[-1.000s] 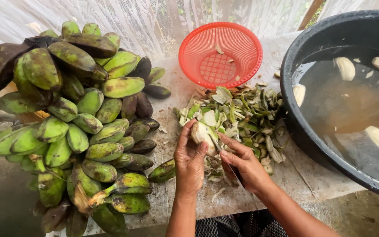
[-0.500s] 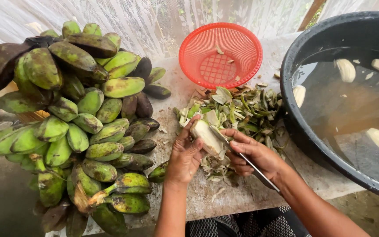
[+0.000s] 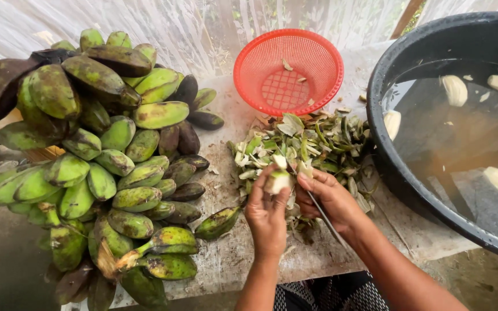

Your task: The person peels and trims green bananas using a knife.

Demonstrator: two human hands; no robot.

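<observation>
Your worn wooden table (image 3: pixel 243 262) carried a big heap of green bananas (image 3: pixel 99 155) on its left, a red plastic basket (image 3: pixel 288 72) at the back, a pile of green peels (image 3: pixel 312 147) in the middle, and a black basin (image 3: pixel 402 173) on the right.

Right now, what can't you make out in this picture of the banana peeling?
Head view:
- Knife: blade tip hidden behind the right hand.
- Peeled banana: lower part wrapped by the left hand.
- Black basin: cut off by the right edge.
- Bits in the red basket: too small to identify.
</observation>
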